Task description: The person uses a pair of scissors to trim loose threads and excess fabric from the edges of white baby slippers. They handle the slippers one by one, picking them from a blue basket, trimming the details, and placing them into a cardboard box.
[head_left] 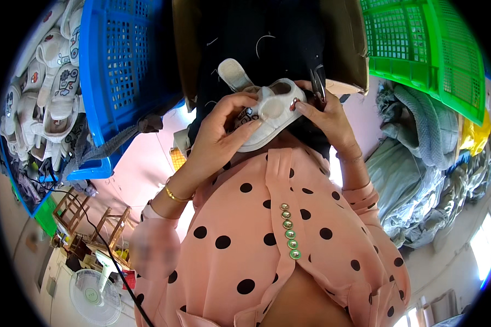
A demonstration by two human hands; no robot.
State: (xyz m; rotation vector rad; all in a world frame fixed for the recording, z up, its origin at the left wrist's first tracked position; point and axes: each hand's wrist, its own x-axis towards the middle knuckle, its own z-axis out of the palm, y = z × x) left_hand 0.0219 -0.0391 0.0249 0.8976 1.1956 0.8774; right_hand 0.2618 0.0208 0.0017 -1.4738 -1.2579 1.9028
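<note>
Daylight glares white through the window [484, 248] at my right. A blurred patch smudges my polka-dot blouse [234, 212] at one side, and fisheye distortion bends everything toward the black rim

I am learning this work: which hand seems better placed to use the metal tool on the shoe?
Probably the right hand: it holds the metal tool beside the shoe, while the left hand grips the shoe's other side.

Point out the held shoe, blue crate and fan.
Held shoe [273, 109]: head view, on its pale upper.
Blue crate [124, 61]: head view, on its perforated side wall.
Fan [94, 296]: head view, on the hub of its round grille.
</note>
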